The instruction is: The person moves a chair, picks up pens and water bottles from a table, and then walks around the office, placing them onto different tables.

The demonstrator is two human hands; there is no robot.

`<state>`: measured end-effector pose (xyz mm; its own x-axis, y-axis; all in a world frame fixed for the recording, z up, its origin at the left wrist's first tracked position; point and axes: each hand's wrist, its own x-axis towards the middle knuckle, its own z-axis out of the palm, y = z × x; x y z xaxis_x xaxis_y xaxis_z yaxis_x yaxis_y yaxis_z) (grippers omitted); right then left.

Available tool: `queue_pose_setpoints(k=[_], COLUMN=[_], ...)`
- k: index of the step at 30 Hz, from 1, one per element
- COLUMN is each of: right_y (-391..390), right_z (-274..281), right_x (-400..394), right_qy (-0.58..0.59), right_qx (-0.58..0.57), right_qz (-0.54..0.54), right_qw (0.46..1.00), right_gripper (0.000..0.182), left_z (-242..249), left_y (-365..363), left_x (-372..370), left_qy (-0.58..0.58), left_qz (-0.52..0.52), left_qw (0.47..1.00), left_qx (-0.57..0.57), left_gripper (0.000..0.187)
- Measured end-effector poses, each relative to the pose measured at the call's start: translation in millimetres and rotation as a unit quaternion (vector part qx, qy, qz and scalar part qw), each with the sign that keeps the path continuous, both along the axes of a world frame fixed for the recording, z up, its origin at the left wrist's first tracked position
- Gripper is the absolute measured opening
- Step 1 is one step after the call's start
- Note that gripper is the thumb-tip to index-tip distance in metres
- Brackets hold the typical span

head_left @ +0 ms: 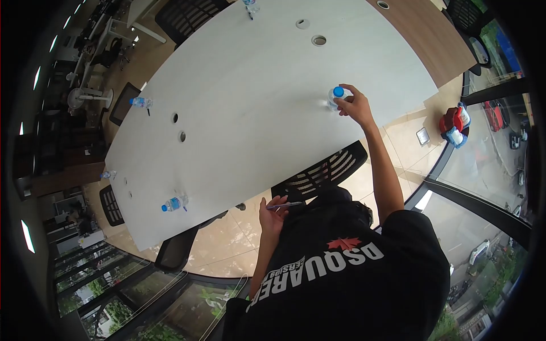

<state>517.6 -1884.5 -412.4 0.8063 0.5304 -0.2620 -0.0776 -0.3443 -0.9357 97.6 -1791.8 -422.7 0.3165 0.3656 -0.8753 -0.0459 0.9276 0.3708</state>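
Observation:
A water bottle with a blue cap [338, 92] stands upright on the white table [244, 108], towards its right side. The fingers of my right hand [354, 105] are wrapped round it just below the cap. My left hand [273, 215] is lower, off the table's near edge and in front of my black shirt. It holds a pen [293, 204] between its fingers, with the tip pointing right.
Other blue-capped bottles are at the table's left [141, 103], near left [174, 203], far left [108, 174] and far edge [251, 7]; dark pens lie beside several. A black mesh chair [324, 173] stands against the near edge. Round cable holes [319, 40] dot the top.

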Motion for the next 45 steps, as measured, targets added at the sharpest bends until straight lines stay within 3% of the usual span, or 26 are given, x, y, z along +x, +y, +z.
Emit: queue_pose_setpoints(k=[2,5,7,10,13,16,19,23,27,29,35,39,40,43,44,45], right_y=[-5,-13,-18,-14,-2,6,6,4,3,1,-2,-2,-3,-8,-13,-17], right_z=[-7,-23,-37,-65,-67,-72,-74,-78,-78,-71,-82,-73,-81,-94,-90,-84], right_x=[1,0,-2,-7,-9,-11,-4,12,18,20,35,27,24,1,-9,-22], right_qy=[-0.023,-0.066,-0.098,-0.268,-0.207,-0.231,-0.212,-0.270,-0.224,-0.168,-0.213,-0.156,-0.150,-0.343,-0.219,-0.203], right_qx=[-0.038,-0.106,-0.150,-0.168,-0.148,-0.137,-0.117,-0.098,-0.091,-0.086,-0.076,-0.078,-0.057,-0.083,-0.111,-0.116], right_qz=[0.001,0.007,0.010,-0.043,-0.030,-0.029,0.011,0.086,0.115,0.144,0.192,0.193,0.174,0.059,0.027,0.024], right_qw=[0.999,0.992,0.984,0.948,0.967,0.963,0.970,0.954,0.963,0.971,0.955,0.966,0.972,0.934,0.969,0.972], right_gripper=[0.061,0.074,0.080,0.085,0.084,0.078,0.071,0.066,0.068,0.067,0.070,0.072,0.072,0.074,0.065,0.058], left_z=[-22,-29,-19,-17,-14,-15,-15,-24,-25,-23,1,21,29,42,38,41], left_y=[2,7,6,8,5,-1,-7,-20,-27,-30,-25,-19,-17,-13,-10,-10], left_x=[-6,-10,-1,1,4,-6,-14,-17,-11,-3,30,46,49,62,60,64], left_qy=[-0.018,-0.148,-0.112,-0.127,-0.105,-0.099,-0.050,-0.016,-0.095,-0.073,-0.023,-0.009,-0.027,-0.024,-0.049,-0.040], left_qz=[0.078,0.128,0.149,0.166,0.192,0.189,0.217,0.248,0.226,0.212,0.166,0.131,0.116,0.054,0.022,-0.001], left_qw=[0.997,0.979,0.982,0.978,0.976,0.977,0.974,0.968,0.969,0.974,0.985,0.986,0.987,0.984,0.979,0.975], left_qx=[-0.024,-0.052,-0.026,0.001,0.017,0.026,0.027,0.039,0.022,0.019,0.043,0.101,0.110,0.166,0.194,0.217], left_gripper=[0.048,0.043,0.042,0.042,0.041,0.040,0.038,0.038,0.039,0.040,0.039,0.036,0.035,0.033,0.033,0.034])
